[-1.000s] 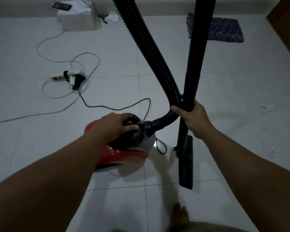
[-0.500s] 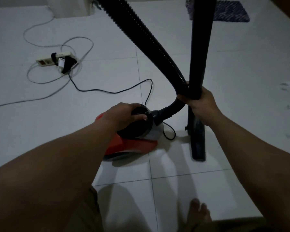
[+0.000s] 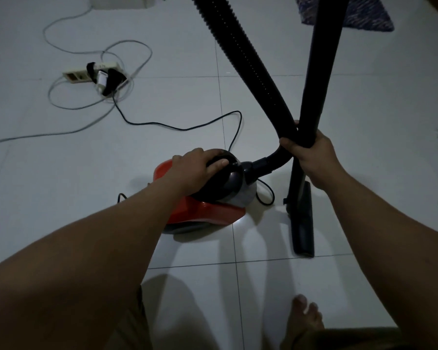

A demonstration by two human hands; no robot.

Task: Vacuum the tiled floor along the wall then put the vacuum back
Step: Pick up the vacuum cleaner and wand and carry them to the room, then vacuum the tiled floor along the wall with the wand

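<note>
The left hand (image 3: 200,170) lies closed over the black top handle of the red vacuum body (image 3: 208,210), which sits on the tiled floor (image 3: 364,122) near centre, probably to steady or lift it. At about three o'clock from it, the right hand (image 3: 311,157) wraps the rigid wand (image 3: 319,72) and ribbed hose (image 3: 243,54) together, keeping the hose bundled. The floor nozzle (image 3: 302,223) stands on the tile. The power cord (image 3: 177,127) runs toward ten o'clock to a power strip (image 3: 79,74).

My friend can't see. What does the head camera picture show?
A person's left hand rests on the handle of a red vacuum cleaner on a white tiled floor, while the right hand grips its black tube and hose. A power strip lies behind.
</note>
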